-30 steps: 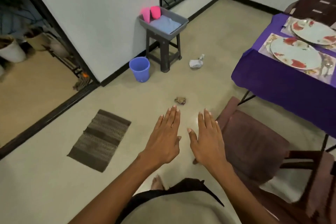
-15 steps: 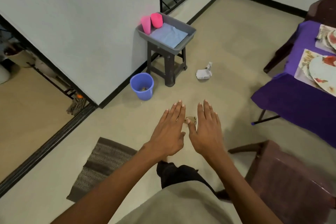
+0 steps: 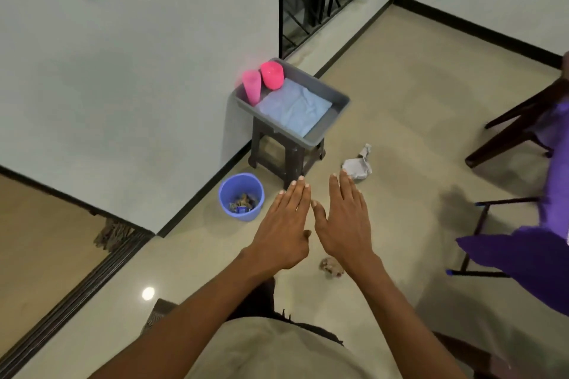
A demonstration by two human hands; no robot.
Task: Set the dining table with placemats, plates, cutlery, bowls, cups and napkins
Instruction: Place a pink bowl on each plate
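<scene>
A grey tray (image 3: 335,98) sits on a dark stool (image 3: 289,151) against the wall. Two pink cups (image 3: 261,81) stand upside down at the tray's far left corner, beside a folded light blue napkin (image 3: 294,108). My left hand (image 3: 284,224) and my right hand (image 3: 345,218) are stretched out side by side in front of me, palms down, fingers straight, holding nothing. Both are short of the stool. The purple tablecloth (image 3: 523,258) of the dining table shows at the right edge; its plates are out of view.
A blue bucket (image 3: 241,197) with scraps stands on the floor left of the stool. A crumpled white paper (image 3: 357,166) and a small brown scrap (image 3: 331,266) lie on the floor. A dark wooden chair (image 3: 511,129) is at the right. A sliding-door track runs at left.
The view has moved forward and turned left toward the stool and tray; the table with plates slid out of sight to the right. Both hands stay flat and empty.
</scene>
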